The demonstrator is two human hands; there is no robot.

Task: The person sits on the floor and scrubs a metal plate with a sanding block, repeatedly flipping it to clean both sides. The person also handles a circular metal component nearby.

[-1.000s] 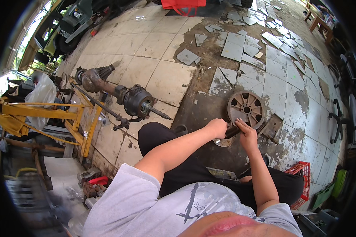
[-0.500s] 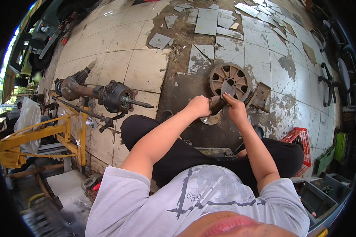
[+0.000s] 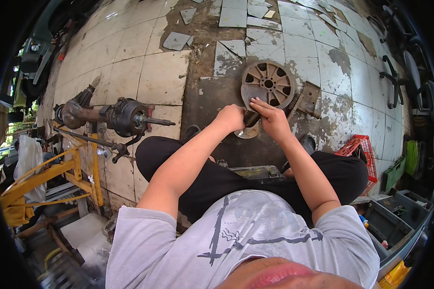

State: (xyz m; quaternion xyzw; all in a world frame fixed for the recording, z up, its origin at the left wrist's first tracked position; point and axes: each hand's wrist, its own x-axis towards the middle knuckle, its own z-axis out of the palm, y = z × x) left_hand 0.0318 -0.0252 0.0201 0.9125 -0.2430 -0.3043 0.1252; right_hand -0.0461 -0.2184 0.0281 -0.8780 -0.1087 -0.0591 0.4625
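Observation:
My left hand (image 3: pixel 232 118) is closed round a dark brown curved metal piece (image 3: pixel 250 117), held in front of my crossed legs. A thin grey sheet (image 3: pixel 249 92), like sandpaper, stands out beyond the piece. My right hand (image 3: pixel 273 121) presses this sheet against the piece with its fingers fairly straight; its thumb is hidden. Just beyond lies a rusty toothed flywheel (image 3: pixel 283 99) with spoke-like ribs, partly covered by the sheet. Beneath the piece, a round pale metal part (image 3: pixel 246 132) shows on the floor.
A rusty axle housing (image 3: pixel 92 113) with a projecting shaft lies left, by a yellow metal frame (image 3: pixel 95 166). Right of the flywheel is a rusty metal plate (image 3: pixel 309 98). A red crate (image 3: pixel 366 154) and a grey compartment tray (image 3: pixel 390 221) stand right. Broken tiles (image 3: pixel 176 41) lie ahead.
The view has shifted, so the floor things sit higher and further left. Between my hands, the grey sheet has swung toward the left, and my right fingers have slid along it.

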